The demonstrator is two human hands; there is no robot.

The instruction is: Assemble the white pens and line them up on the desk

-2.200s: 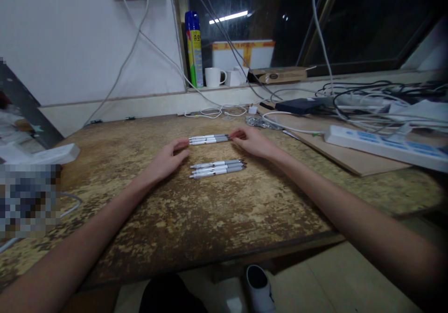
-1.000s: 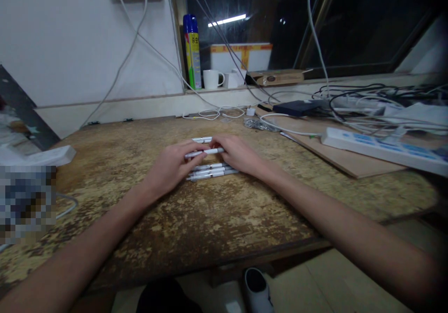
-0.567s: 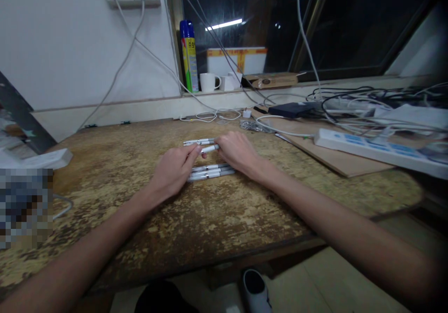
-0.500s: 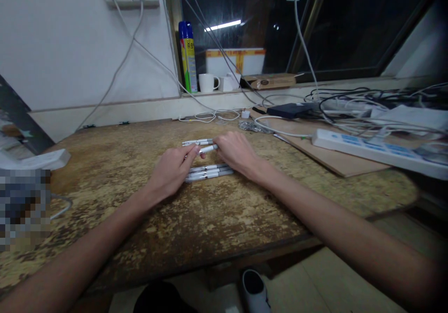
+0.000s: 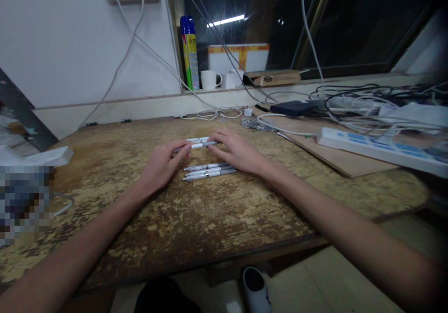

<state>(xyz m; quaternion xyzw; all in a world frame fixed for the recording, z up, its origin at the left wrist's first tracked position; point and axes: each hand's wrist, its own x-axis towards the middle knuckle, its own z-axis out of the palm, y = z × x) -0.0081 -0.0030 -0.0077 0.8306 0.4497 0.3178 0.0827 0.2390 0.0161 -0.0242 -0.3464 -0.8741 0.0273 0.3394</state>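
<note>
A white and grey pen (image 5: 197, 145) is held level between my two hands, just above the worn wooden table. My left hand (image 5: 163, 163) pinches its left end between thumb and fingers. At the other end, my right hand (image 5: 236, 152) has its thumb and fingertips closed on the grey part. Right behind it lie more white pens (image 5: 198, 139), partly hidden by the held pen and my right fingers. Nearer to me, several similar pens (image 5: 209, 173) rest side by side on the table, between my wrists.
The worn table (image 5: 196, 224) has a power strip (image 5: 367, 147) on a brown board (image 5: 338, 159) at right, with tangled cables behind. A spray can (image 5: 189, 53), a white mug (image 5: 210, 79) and a cardboard box (image 5: 275, 77) stand on the window sill.
My left hand has moved left, away from my right hand, and more of the held pen shows between them. The near row of pens is less covered by my hands.
</note>
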